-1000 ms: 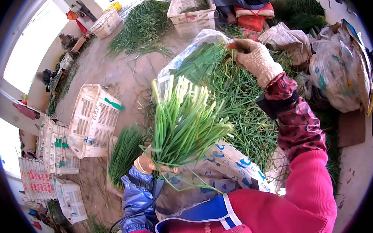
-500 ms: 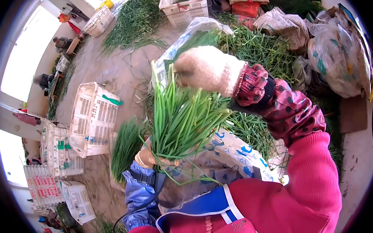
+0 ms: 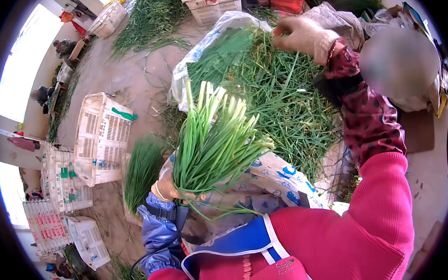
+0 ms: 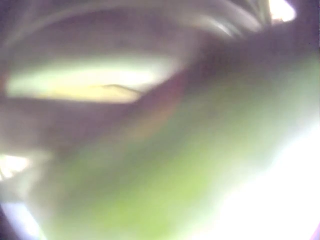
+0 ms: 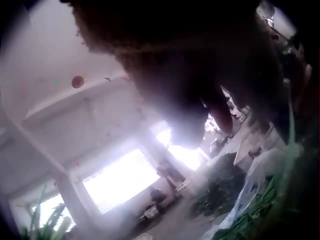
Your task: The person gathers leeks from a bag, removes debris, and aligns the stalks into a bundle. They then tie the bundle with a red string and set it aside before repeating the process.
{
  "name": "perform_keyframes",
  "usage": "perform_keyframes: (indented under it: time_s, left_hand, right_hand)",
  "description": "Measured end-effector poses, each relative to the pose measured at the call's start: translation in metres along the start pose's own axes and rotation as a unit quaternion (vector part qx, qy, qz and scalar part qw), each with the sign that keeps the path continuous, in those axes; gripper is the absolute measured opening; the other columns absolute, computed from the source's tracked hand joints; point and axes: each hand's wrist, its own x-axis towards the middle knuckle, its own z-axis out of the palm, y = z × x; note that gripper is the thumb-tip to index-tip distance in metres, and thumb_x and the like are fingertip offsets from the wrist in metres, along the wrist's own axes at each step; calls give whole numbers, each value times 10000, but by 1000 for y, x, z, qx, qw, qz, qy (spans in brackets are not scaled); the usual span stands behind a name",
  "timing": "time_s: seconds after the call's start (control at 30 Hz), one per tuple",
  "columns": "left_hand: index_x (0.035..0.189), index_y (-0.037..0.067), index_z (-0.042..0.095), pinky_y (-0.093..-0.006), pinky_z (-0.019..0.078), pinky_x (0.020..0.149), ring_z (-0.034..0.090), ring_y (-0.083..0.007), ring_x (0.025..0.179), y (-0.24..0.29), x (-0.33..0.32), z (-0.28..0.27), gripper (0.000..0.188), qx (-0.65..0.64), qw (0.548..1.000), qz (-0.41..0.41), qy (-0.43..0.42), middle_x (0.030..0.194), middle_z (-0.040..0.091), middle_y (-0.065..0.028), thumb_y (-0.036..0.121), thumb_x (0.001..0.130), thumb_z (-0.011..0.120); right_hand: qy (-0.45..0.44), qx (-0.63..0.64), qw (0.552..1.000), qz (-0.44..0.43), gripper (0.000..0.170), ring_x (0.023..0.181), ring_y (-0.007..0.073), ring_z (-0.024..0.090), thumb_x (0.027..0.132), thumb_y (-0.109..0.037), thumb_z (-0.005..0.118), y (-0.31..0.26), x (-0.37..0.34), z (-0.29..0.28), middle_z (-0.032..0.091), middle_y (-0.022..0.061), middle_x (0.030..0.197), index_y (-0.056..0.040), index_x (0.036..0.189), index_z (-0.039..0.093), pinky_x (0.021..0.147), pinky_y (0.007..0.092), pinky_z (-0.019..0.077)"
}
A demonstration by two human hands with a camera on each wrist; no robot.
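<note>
A bunch of green stalks [image 3: 209, 144] with pale ends pointing up is gripped low down by my gloved left hand [image 3: 170, 188]. In the left wrist view, green stalks [image 4: 150, 195] are a close blur. My right hand [image 3: 306, 38], in a pale fuzzy glove, is above the far side of a loose green pile [image 3: 284, 107], its fingers bent. A thin leaf [image 3: 289, 72] hangs below it and seems held. The right wrist view shows the hand [image 5: 175, 75] dark, with a blurred green leaf [image 5: 291, 135] beside it.
Clear plastic [image 3: 179, 81] edges the pile. A white crate [image 3: 103, 140] stands left, with stacked crates [image 3: 67, 184] beyond. Upright greens [image 3: 143, 176] are beside my left hand. Another heap [image 3: 151, 19] and crate [image 3: 216, 6] lie ahead; bags are at right.
My right hand moved in over the bunch's pale ends, then away to the far right above the pile. My left hand still grips the bunch; the head view has shifted slightly.
</note>
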Motion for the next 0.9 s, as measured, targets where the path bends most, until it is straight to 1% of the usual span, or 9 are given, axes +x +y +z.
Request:
perform_keyframes:
  time_s: [0.13,0.23,0.37,0.53,0.63,0.7,0.77,0.8,0.9]
  left_hand:
    - [1451,100,345,-474,599,660,682,-386,864,-2,5,-10,899,-10,1000,-11,-12,1247,587,-205,-76,698,804]
    - [1435,85,378,-488,590,638,673,-422,868,-9,2,-27,738,7,999,-33,-32,1263,574,-234,0,796,736]
    - [1368,23,461,-434,543,528,671,-419,820,-17,-13,-46,558,10,999,-33,-40,1181,605,-273,113,867,689]
    - [1215,-44,568,-330,471,457,639,-237,600,8,-24,-21,562,47,998,-31,36,943,692,-235,108,741,829]
    - [1218,-42,584,-358,500,520,660,-285,689,-6,-26,-36,547,-58,998,28,22,946,679,-243,59,720,788]
    - [1191,-40,602,-346,485,525,645,-264,671,-7,-24,-33,465,-33,995,90,15,940,673,-246,74,764,746]
    - [1221,-19,567,-281,398,383,569,-152,514,-9,-16,-53,369,47,988,126,-80,1001,655,-264,177,921,655]
    - [1214,-23,566,-276,404,378,563,-154,504,-18,-21,-68,375,8,996,76,-39,981,654,-258,140,894,674]
    - [1208,-38,559,-276,420,372,555,-170,486,-6,-14,-53,421,-34,998,50,5,966,652,-262,43,823,708]
  right_hand:
    - [-323,474,726,-380,574,1044,193,645,827,-415,736,-21,4,72,693,136,1129,-30,1241,637,932,339,514]
    - [-278,137,948,-71,375,923,186,688,887,-270,689,-120,-47,33,718,151,1040,-46,1187,676,875,352,548]
    - [-28,125,990,-65,270,860,198,696,919,-240,626,-116,-33,37,733,113,990,-54,1096,712,808,350,563]
    - [346,309,885,29,174,628,249,650,902,-184,628,-1,26,6,668,143,711,-32,868,707,594,355,494]
    - [522,11,838,156,188,741,287,692,875,-190,620,110,32,-5,711,146,787,-37,842,723,676,382,529]
    - [155,-457,864,143,253,984,351,670,862,-80,573,129,5,-10,691,173,1051,-36,1102,638,815,384,550]
    - [211,150,939,225,268,917,241,696,894,-142,624,119,-7,26,715,144,1003,-63,1147,661,808,330,541]
    - [233,-42,959,155,222,855,162,673,896,-136,660,105,-13,46,720,110,959,-45,1097,689,781,293,539]
    - [75,313,944,75,318,937,154,673,844,-108,714,-10,-56,77,730,74,1020,-43,1154,684,856,286,542]
